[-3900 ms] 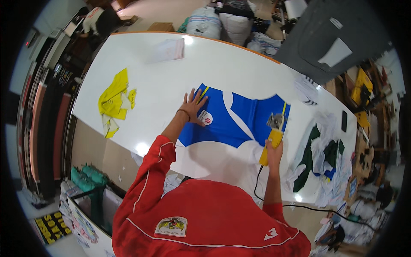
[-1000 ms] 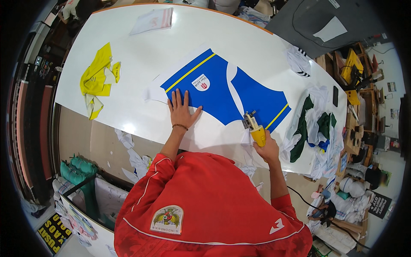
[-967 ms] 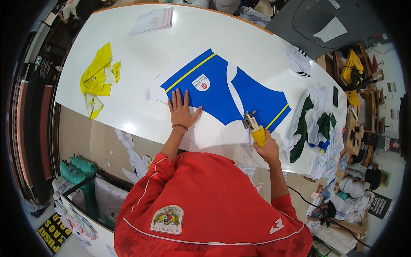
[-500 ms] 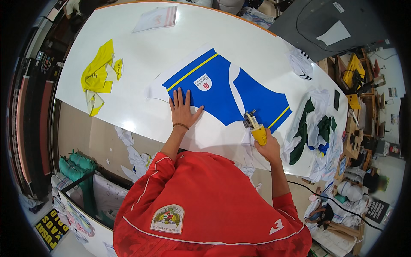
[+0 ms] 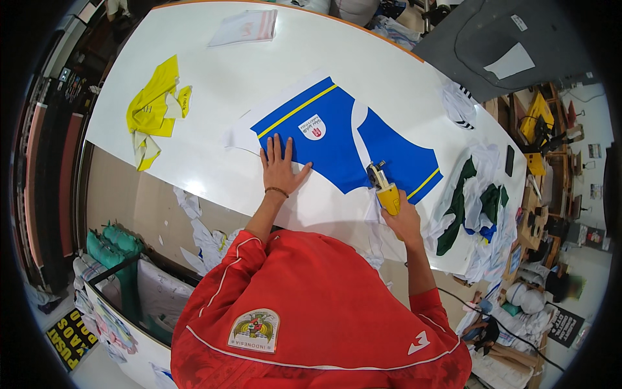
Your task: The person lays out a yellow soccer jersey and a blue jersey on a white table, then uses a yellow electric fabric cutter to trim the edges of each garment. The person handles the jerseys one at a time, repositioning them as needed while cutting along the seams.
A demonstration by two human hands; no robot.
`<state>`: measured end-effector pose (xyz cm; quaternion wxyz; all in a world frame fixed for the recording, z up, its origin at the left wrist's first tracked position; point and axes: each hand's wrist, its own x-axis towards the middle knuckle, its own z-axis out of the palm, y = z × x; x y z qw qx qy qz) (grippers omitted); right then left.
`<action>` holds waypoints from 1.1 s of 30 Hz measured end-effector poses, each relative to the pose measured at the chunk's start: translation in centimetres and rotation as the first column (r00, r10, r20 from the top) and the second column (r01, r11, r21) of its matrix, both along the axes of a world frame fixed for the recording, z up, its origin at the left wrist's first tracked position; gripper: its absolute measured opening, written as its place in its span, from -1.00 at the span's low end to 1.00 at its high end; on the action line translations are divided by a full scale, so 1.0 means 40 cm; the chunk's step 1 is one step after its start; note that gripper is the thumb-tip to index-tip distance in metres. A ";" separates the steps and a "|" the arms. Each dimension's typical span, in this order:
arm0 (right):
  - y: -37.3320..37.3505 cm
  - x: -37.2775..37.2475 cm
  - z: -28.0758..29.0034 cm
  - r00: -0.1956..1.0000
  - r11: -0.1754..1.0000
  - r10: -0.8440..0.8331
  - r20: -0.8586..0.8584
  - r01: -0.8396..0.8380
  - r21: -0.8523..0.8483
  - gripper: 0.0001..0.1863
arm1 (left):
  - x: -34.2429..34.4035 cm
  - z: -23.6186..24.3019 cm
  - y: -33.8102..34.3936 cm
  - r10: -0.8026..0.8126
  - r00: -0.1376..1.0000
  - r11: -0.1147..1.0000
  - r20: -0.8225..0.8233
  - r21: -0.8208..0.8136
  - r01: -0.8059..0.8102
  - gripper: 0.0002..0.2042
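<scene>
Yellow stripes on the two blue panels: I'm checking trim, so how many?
2. One stripe crosses the larger panel, beyond the left hand; another stripe crosses the smaller panel, right of the cutter in the right hand. Any underneath are hidden.

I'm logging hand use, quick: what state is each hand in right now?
Left hand: open, resting on the blue fabric.
Right hand: closed, holding the yellow cutter.

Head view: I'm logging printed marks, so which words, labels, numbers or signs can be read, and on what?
Lettering placed, not copied out:
Blue fabric piece: white badge, lettering too small to trust.
Yellow fabric: dark lettering, readable.
Red shirt: lettering beneath the patch emblem, readable.
Black sign, lower left: large yellow letters, readable.
Dark sign, lower right: pale lettering, too small to trust.
</scene>
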<state>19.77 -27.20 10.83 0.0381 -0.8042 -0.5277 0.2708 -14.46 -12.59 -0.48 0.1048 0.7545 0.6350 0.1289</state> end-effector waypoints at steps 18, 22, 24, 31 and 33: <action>0.120 -0.051 -0.026 0.999 0.999 -0.034 0.035 0.034 -0.004 -0.19 | -0.001 0.010 0.000 0.007 1.000 1.000 0.023 -0.028 -0.007 -0.03; 0.167 -0.076 -0.011 0.998 0.998 -0.049 0.048 0.051 -0.032 -0.17 | -0.002 0.015 0.002 0.007 0.999 0.999 0.045 -0.047 -0.005 -0.02; 0.186 -0.087 -0.010 0.998 0.998 -0.053 0.042 0.054 -0.019 -0.16 | -0.002 0.019 0.002 0.007 0.999 0.999 0.050 -0.051 -0.004 -0.01; 0.269 -0.123 -0.005 0.995 0.995 -0.086 0.040 0.088 -0.045 -0.20 | -0.005 0.028 0.003 0.002 0.997 0.998 0.076 -0.060 0.003 -0.01; 0.290 -0.124 -0.016 0.996 0.995 -0.091 0.026 0.091 -0.034 -0.21 | -0.004 0.035 0.003 0.003 0.997 0.997 0.083 -0.077 0.003 -0.02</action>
